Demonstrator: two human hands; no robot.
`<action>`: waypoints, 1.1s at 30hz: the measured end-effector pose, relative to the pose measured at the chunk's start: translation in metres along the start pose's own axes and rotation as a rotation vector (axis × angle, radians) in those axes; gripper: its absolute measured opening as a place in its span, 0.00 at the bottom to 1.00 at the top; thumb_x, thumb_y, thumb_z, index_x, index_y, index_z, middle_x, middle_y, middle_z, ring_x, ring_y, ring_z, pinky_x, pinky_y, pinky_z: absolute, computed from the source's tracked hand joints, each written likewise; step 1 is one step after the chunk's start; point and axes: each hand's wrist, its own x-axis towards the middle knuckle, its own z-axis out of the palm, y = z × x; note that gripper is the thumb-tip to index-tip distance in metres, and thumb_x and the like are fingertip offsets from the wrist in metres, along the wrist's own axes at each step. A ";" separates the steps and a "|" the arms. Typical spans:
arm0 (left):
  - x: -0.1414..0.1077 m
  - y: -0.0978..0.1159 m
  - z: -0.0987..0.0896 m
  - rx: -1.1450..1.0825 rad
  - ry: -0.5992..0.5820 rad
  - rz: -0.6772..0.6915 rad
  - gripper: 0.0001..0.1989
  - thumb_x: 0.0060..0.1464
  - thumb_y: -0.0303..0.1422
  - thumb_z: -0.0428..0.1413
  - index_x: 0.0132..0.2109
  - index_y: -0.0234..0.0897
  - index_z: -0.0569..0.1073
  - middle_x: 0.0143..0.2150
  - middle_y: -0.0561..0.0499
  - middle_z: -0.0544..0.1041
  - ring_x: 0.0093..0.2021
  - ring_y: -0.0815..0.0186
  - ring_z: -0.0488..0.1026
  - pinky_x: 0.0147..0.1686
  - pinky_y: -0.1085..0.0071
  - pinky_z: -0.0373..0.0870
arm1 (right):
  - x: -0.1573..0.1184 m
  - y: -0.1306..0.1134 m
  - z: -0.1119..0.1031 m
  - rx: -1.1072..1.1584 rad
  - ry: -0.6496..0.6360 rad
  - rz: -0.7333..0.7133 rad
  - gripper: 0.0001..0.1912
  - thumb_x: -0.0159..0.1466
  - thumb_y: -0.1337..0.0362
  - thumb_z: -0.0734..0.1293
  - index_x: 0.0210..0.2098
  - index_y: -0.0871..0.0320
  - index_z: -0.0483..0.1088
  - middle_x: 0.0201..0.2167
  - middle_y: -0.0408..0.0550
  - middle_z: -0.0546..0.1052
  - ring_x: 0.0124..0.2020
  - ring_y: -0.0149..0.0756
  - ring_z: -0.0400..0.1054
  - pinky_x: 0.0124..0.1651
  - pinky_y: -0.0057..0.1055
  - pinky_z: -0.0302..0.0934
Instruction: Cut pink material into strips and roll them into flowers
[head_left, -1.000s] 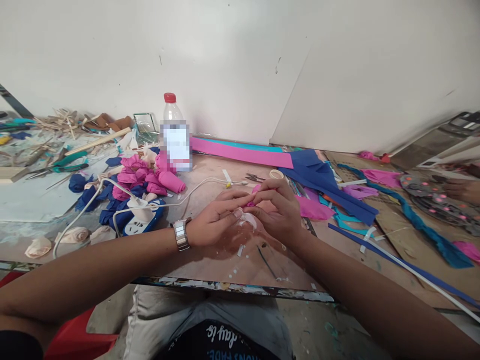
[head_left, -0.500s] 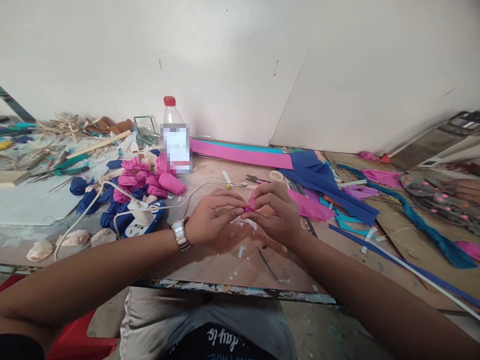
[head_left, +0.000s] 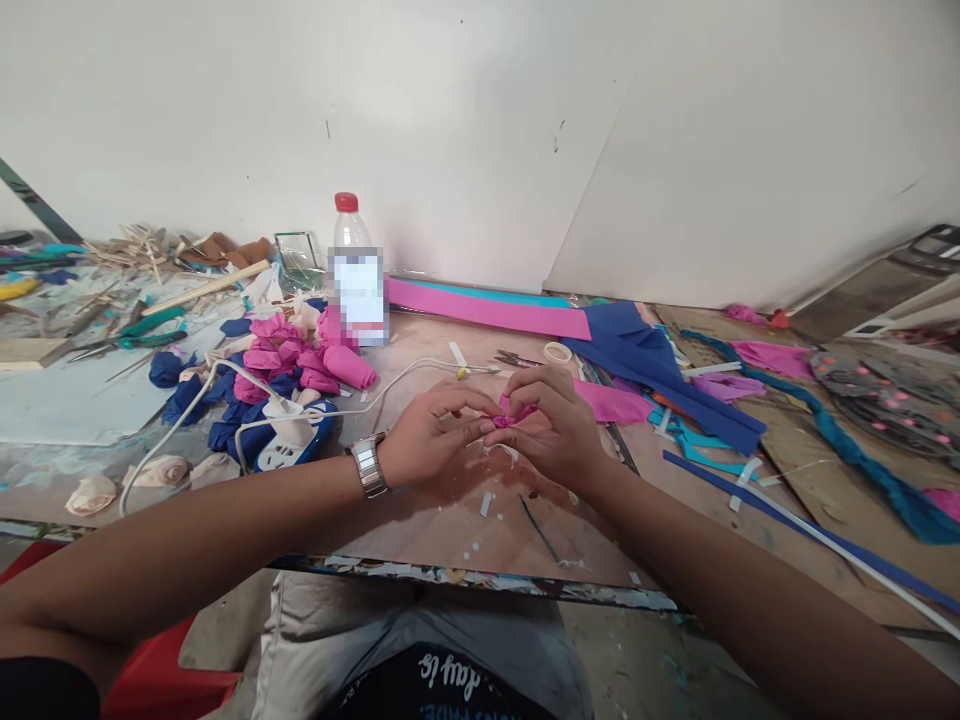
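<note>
Between my two hands is a small rolled end of a pink fabric strip (head_left: 504, 421). My left hand (head_left: 442, 432), a metal-banded watch (head_left: 369, 466) on its wrist, pinches the roll from the left. From the other side my right hand (head_left: 553, 425) closes its thumb and fingers on the same strip. The pink tail (head_left: 616, 401) comes out past the right hand and lies on the table; my fingers hide part of the fabric between. Pink and blue rolled fabric pieces (head_left: 346, 367) are heaped to the left.
A white cable (head_left: 405, 375) runs from a blue-and-white power strip (head_left: 289, 452) behind my left hand. A red-capped bottle (head_left: 352, 225) stands at the back. Scissors (head_left: 517, 358) and a tape ring (head_left: 557, 352) lie beyond my hands. Blue fabric (head_left: 675, 385) spreads right.
The fingers of my right hand have shifted on the pink strip, and its tail on the table has drawn a little toward my hands. The whole view has moved slightly.
</note>
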 end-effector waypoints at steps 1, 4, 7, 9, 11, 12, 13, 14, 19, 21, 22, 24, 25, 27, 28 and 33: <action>0.000 0.000 0.001 0.000 -0.009 -0.007 0.08 0.66 0.38 0.61 0.46 0.42 0.83 0.48 0.47 0.86 0.49 0.59 0.79 0.54 0.59 0.72 | 0.000 0.000 0.000 -0.001 -0.006 0.002 0.22 0.65 0.41 0.74 0.35 0.52 0.68 0.38 0.47 0.78 0.40 0.41 0.73 0.46 0.40 0.64; -0.001 -0.001 0.003 -0.009 -0.021 -0.033 0.09 0.67 0.38 0.60 0.47 0.40 0.82 0.49 0.46 0.85 0.49 0.59 0.78 0.52 0.62 0.72 | -0.001 -0.001 0.001 0.007 -0.018 0.007 0.23 0.66 0.41 0.72 0.34 0.53 0.66 0.38 0.46 0.78 0.40 0.41 0.73 0.48 0.40 0.62; -0.003 0.000 0.005 -0.030 -0.016 -0.071 0.11 0.68 0.40 0.58 0.47 0.39 0.80 0.49 0.45 0.83 0.49 0.60 0.77 0.50 0.63 0.72 | -0.002 -0.001 0.003 0.019 -0.023 0.005 0.23 0.66 0.40 0.71 0.34 0.53 0.66 0.37 0.46 0.78 0.40 0.40 0.73 0.50 0.41 0.61; -0.003 0.001 0.005 -0.062 -0.021 -0.098 0.13 0.69 0.43 0.57 0.48 0.38 0.79 0.49 0.44 0.82 0.48 0.60 0.77 0.49 0.63 0.72 | -0.002 -0.001 0.003 0.021 -0.031 0.005 0.23 0.67 0.41 0.71 0.35 0.53 0.67 0.37 0.46 0.78 0.41 0.41 0.73 0.50 0.41 0.61; -0.002 0.001 0.005 -0.119 -0.023 -0.130 0.17 0.69 0.46 0.56 0.48 0.38 0.78 0.49 0.44 0.82 0.48 0.60 0.77 0.49 0.64 0.72 | -0.002 -0.001 0.003 0.020 -0.046 0.008 0.21 0.70 0.42 0.69 0.38 0.53 0.69 0.38 0.47 0.78 0.42 0.41 0.73 0.49 0.41 0.61; -0.002 0.001 0.004 -0.151 -0.013 -0.146 0.18 0.69 0.48 0.56 0.48 0.37 0.78 0.48 0.44 0.82 0.47 0.60 0.77 0.48 0.64 0.73 | -0.002 -0.001 0.002 0.017 -0.052 0.010 0.19 0.71 0.44 0.69 0.39 0.53 0.70 0.39 0.47 0.78 0.42 0.41 0.73 0.49 0.41 0.61; -0.001 0.001 0.004 -0.180 0.003 -0.162 0.19 0.68 0.50 0.57 0.48 0.37 0.77 0.48 0.44 0.82 0.46 0.60 0.77 0.48 0.64 0.73 | -0.001 -0.001 0.002 0.013 -0.057 0.011 0.16 0.73 0.47 0.68 0.40 0.53 0.70 0.39 0.47 0.78 0.43 0.41 0.73 0.49 0.41 0.61; -0.001 0.001 0.003 -0.203 0.021 -0.177 0.20 0.67 0.51 0.57 0.47 0.37 0.77 0.47 0.45 0.81 0.45 0.60 0.77 0.47 0.64 0.74 | -0.001 -0.001 0.001 0.009 -0.061 0.012 0.13 0.74 0.50 0.68 0.41 0.53 0.70 0.39 0.47 0.79 0.42 0.41 0.73 0.49 0.41 0.61; 0.000 0.001 0.002 -0.248 0.035 -0.221 0.24 0.64 0.55 0.59 0.47 0.37 0.77 0.44 0.47 0.81 0.39 0.63 0.76 0.43 0.66 0.75 | 0.000 -0.002 0.001 0.002 -0.067 0.028 0.08 0.74 0.58 0.69 0.39 0.53 0.70 0.34 0.44 0.78 0.38 0.39 0.72 0.48 0.41 0.60; 0.000 0.002 0.002 -0.248 0.023 -0.210 0.23 0.65 0.54 0.59 0.46 0.36 0.77 0.43 0.47 0.81 0.39 0.64 0.76 0.43 0.66 0.74 | 0.000 -0.002 0.001 0.000 -0.066 0.026 0.10 0.74 0.56 0.69 0.39 0.53 0.70 0.33 0.43 0.78 0.37 0.39 0.72 0.48 0.41 0.60; 0.000 0.002 0.003 -0.243 0.019 -0.201 0.23 0.65 0.53 0.59 0.46 0.36 0.78 0.43 0.47 0.81 0.39 0.64 0.76 0.43 0.66 0.74 | 0.000 -0.002 0.001 -0.003 -0.065 0.024 0.10 0.74 0.55 0.69 0.39 0.53 0.70 0.33 0.43 0.79 0.37 0.39 0.72 0.48 0.41 0.60; -0.001 0.002 0.003 -0.233 0.018 -0.195 0.22 0.66 0.52 0.59 0.45 0.36 0.78 0.43 0.47 0.81 0.40 0.63 0.76 0.45 0.66 0.74 | 0.000 -0.002 0.001 -0.012 -0.065 0.021 0.10 0.73 0.55 0.70 0.41 0.53 0.71 0.35 0.44 0.80 0.38 0.40 0.73 0.49 0.41 0.60; -0.001 0.002 0.003 -0.230 0.017 -0.198 0.22 0.66 0.52 0.59 0.45 0.35 0.78 0.43 0.46 0.82 0.41 0.63 0.76 0.45 0.66 0.74 | 0.000 -0.002 0.001 -0.017 -0.067 0.015 0.09 0.73 0.55 0.70 0.43 0.53 0.72 0.36 0.45 0.81 0.39 0.40 0.74 0.50 0.42 0.60; -0.001 0.001 0.003 -0.232 0.012 -0.208 0.22 0.66 0.52 0.59 0.47 0.35 0.78 0.45 0.45 0.82 0.43 0.61 0.77 0.46 0.65 0.74 | 0.000 -0.003 0.000 -0.015 -0.084 -0.002 0.08 0.73 0.57 0.70 0.49 0.52 0.73 0.41 0.47 0.82 0.42 0.42 0.75 0.51 0.43 0.61; -0.001 0.001 0.004 -0.234 0.008 -0.210 0.23 0.66 0.52 0.59 0.47 0.35 0.78 0.46 0.44 0.83 0.44 0.60 0.78 0.47 0.64 0.75 | -0.001 -0.003 -0.001 -0.010 -0.096 -0.013 0.08 0.74 0.59 0.70 0.51 0.52 0.74 0.43 0.48 0.82 0.44 0.42 0.75 0.52 0.43 0.61; -0.002 -0.001 0.004 -0.241 -0.002 -0.207 0.23 0.66 0.52 0.58 0.48 0.35 0.79 0.47 0.44 0.83 0.47 0.59 0.78 0.52 0.62 0.74 | -0.002 -0.002 0.000 -0.004 -0.122 -0.025 0.09 0.73 0.65 0.69 0.53 0.52 0.74 0.45 0.49 0.82 0.46 0.42 0.75 0.53 0.44 0.62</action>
